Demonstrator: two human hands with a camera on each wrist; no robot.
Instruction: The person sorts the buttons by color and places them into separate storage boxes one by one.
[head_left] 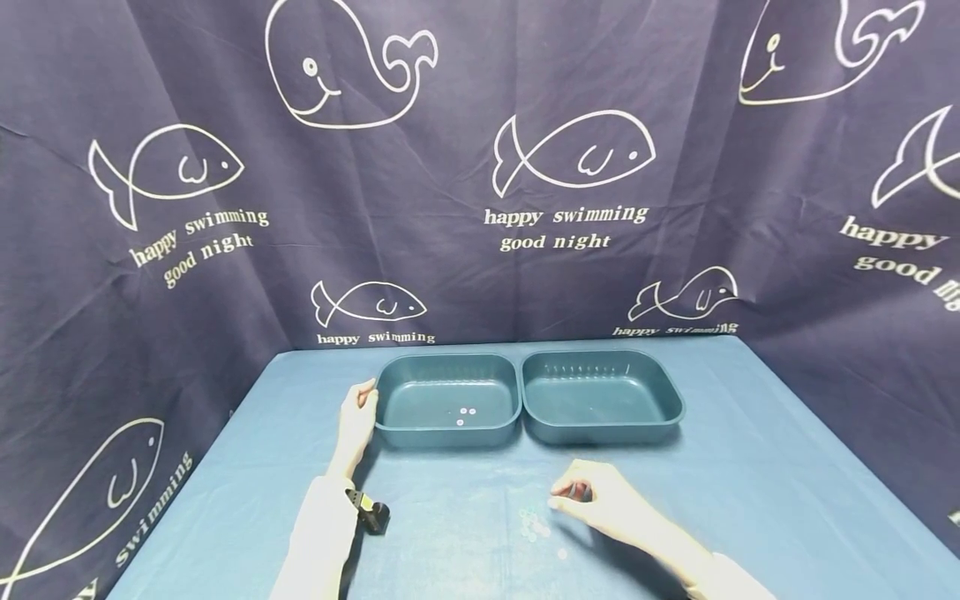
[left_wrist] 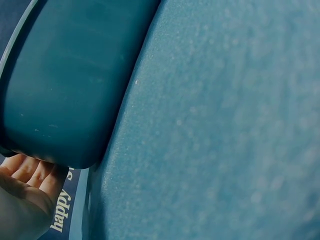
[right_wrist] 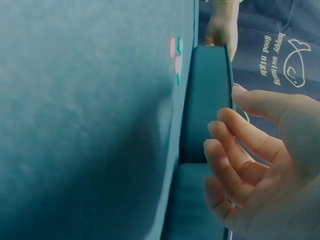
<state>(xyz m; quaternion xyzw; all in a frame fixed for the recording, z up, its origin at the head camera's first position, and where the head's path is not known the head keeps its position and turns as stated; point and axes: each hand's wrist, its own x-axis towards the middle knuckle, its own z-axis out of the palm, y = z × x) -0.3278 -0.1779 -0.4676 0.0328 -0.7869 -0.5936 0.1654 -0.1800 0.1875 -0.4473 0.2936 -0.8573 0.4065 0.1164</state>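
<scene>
My left hand [head_left: 357,421] is at the outer left end of a teal rectangular bin [head_left: 450,437]. In the left wrist view, its extended fingers [left_wrist: 37,172] touch the bin's outer wall [left_wrist: 60,90], their tips partly hidden. Several small pale round pieces [head_left: 461,422], like buttons, lie on the bin's floor. My right hand [head_left: 596,497] hovers above the cloth, loosely curved; in the right wrist view, thumb and fingers [right_wrist: 235,167] stand apart with nothing visible between them. Near it, a loose cluster of small pink and green round pieces [head_left: 534,527] lies on the cloth.
A second teal bin [head_left: 607,433] stands right beside the first one. Blue cloth [head_left: 450,508] covers the table. Dark curtains [head_left: 465,175] printed with whales and fish hang at the back and sides. A black device [head_left: 375,518] is strapped to my left wrist.
</scene>
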